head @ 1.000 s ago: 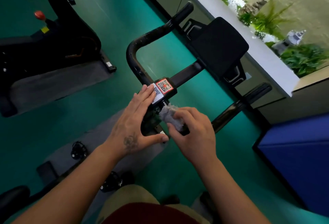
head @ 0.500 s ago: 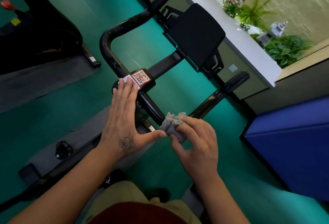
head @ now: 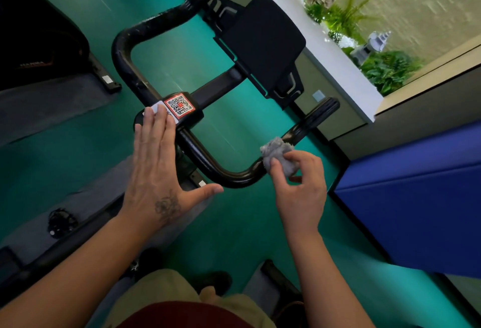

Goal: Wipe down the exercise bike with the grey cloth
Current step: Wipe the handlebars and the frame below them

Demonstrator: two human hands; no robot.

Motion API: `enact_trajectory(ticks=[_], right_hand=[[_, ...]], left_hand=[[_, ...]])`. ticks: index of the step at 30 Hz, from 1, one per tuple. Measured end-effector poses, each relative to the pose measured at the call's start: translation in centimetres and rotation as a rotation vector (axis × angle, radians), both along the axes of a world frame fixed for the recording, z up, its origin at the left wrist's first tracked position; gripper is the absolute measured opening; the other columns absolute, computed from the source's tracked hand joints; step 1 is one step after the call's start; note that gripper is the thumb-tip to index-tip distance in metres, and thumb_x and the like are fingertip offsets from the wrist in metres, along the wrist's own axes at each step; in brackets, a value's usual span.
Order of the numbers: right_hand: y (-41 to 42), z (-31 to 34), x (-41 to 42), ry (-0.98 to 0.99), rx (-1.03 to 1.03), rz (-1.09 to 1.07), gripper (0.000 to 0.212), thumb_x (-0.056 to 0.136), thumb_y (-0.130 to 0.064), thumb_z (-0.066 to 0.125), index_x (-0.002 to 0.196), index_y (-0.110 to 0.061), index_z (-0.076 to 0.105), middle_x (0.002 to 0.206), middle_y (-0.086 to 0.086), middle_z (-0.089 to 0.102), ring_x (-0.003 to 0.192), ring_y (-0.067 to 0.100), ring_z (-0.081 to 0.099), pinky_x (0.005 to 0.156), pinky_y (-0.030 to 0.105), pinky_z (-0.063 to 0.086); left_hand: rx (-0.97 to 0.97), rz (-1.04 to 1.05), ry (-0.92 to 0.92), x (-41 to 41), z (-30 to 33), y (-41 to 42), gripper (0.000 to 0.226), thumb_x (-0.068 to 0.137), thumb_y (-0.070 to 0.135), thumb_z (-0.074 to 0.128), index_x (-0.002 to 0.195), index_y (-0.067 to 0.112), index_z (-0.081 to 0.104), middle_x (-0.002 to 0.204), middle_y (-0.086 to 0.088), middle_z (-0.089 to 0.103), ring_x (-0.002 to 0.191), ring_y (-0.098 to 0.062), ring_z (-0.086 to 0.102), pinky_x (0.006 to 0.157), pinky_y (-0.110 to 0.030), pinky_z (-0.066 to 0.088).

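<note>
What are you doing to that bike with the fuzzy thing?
A person is wiping an exercise bike. The right hand pinches a bunched grey cloth against the right bend of the black handlebar. The left hand lies flat, fingers straight, on the middle clamp beside the QR code sticker. The bike stands on a green floor.

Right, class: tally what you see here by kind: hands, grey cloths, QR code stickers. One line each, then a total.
Hands: 2, left hand and right hand
Grey cloths: 1, grey cloth
QR code stickers: 1, QR code sticker
Total: 4
</note>
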State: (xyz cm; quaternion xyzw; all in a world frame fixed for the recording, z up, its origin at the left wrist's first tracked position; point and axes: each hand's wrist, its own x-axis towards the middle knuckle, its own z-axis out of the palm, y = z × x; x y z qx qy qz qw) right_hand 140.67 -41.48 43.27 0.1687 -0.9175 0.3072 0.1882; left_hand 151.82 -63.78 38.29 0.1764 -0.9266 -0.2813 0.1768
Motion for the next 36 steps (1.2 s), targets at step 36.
enact_trajectory(ticks=[36], right_hand=[[-0.3,6.0,-13.7,0.047,-0.053,-0.109,0.026,0.09,-0.037,0.08,0.111,-0.023,0.076,0.114,-0.002,0.047,0.103,0.009,0.052,0.089,0.001,0.038]], left_hand=[[-0.102,0.027,-0.048,-0.1,0.1,0.5,0.144,0.077,0.095,0.053,0.167,-0.007,0.006,0.178,-0.021,-0.003,0.166,-0.037,-0.005,0.133,-0.061,0.009]])
